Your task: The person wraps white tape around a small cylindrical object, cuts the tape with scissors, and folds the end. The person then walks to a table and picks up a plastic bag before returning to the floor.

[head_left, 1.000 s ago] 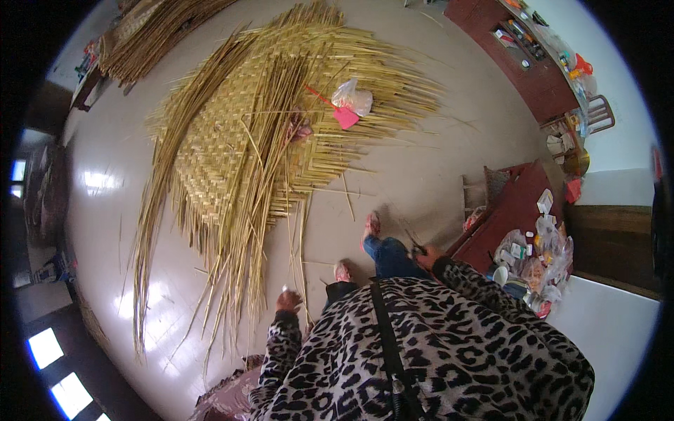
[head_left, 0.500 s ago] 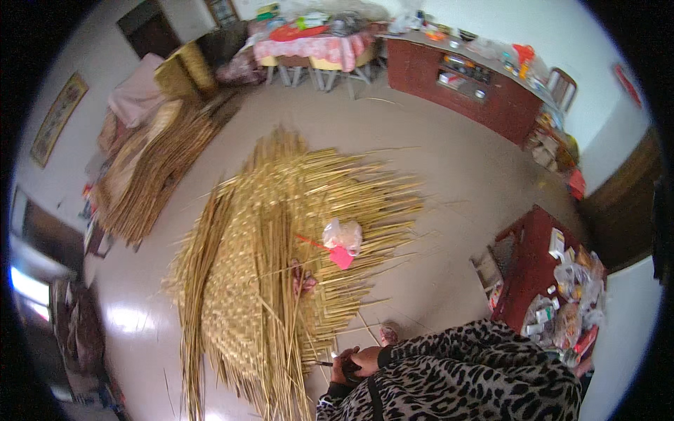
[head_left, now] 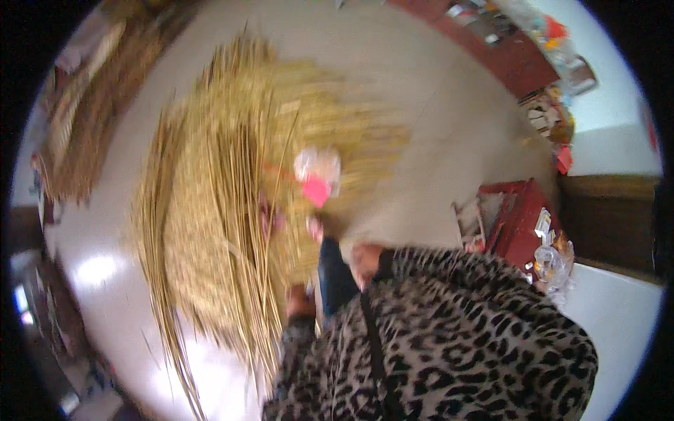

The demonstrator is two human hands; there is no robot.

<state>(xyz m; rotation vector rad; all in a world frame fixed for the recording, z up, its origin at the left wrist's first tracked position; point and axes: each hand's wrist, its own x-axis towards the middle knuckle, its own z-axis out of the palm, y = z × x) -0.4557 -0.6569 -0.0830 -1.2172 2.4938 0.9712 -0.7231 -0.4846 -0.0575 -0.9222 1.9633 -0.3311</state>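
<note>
A large woven straw mat (head_left: 196, 245) covers the floor in front of me, its long loose ends fanning out at the right. Long loose strips (head_left: 242, 175) lie in bundles across it. My left hand (head_left: 300, 302) is low over the mat's near right edge, close to the strips. My right hand (head_left: 366, 261) is held to the right of my leg, above the floor. Motion smears the fingers of both hands, so what they hold, if anything, does not show. A clear plastic bag (head_left: 316, 165) with pale contents and a pink piece (head_left: 316, 191) rest on the mat.
My foot (head_left: 314, 229) is at the mat's right side. A red table (head_left: 516, 217) with plastic bags stands to the right, and a red cabinet (head_left: 484, 52) at the far right. More bundled strips (head_left: 105, 105) lie at the far left.
The view has tilted down and closer. My hands, together near the mat's edge before, have come apart, the left lower over the mat. My leg and foot now reach onto the mat.
</note>
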